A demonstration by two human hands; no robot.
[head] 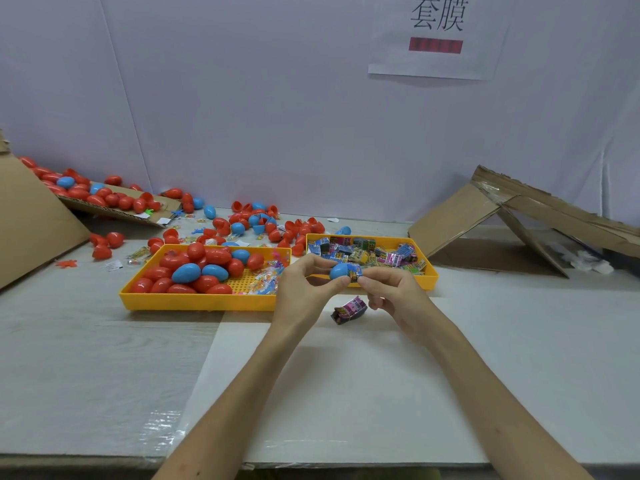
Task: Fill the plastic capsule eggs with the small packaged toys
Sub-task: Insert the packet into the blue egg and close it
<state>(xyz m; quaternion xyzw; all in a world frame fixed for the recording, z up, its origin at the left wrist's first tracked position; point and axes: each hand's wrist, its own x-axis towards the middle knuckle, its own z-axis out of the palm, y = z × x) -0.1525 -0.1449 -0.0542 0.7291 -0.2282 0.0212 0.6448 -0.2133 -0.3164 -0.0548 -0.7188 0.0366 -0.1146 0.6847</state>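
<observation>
Egg: blue plastic capsule half, midair before yellow plastic toy tray; long axis left-right, mouth pointing right.
Left hand: pinching the capsule half.
Right hand: pinching small blue packaged toy at mouth.

We see a printed paper sign on the wall; folded cardboard lies below-right of it, another cardboard sheet far below-left.

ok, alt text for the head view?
The left hand holds a blue capsule egg while the right hand pinches a small toy packet against it. Behind sit a yellow egg tray and a yellow toy tray.
</observation>
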